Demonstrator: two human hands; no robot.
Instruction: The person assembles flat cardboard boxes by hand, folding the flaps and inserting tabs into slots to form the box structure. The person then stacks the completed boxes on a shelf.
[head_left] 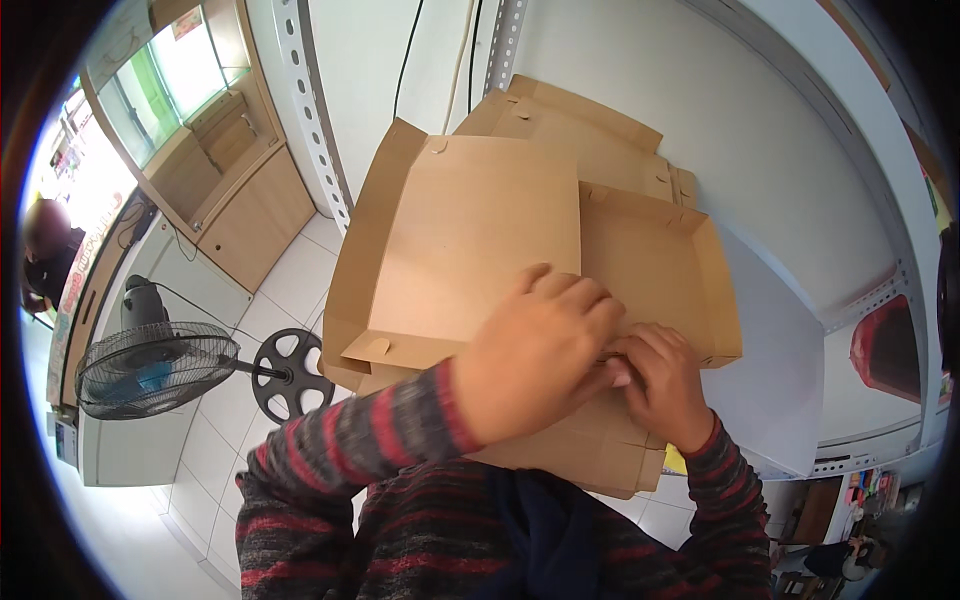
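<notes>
A brown cardboard box [655, 262], partly folded up, lies in front of me, its wide lid [480, 235] opened out to the left. The box's right and far walls stand upright. My left hand [545, 345] reaches across the lid to the box's near wall, fingers bent and a little blurred. Right beside it, my right hand [662, 385] grips the same near wall with curled fingers. Both hands cover the stretch of cardboard between them. Toward my body, a flat cardboard piece [570, 450] sticks out beneath my hands.
More unfolded cardboard [590, 130] lies behind the box. A white surface [770, 340] extends to the right, framed by perforated metal posts [312, 110]. At left stand a fan [155, 370] and a wooden cabinet [255, 215]. Another person [50, 245] is at the far left.
</notes>
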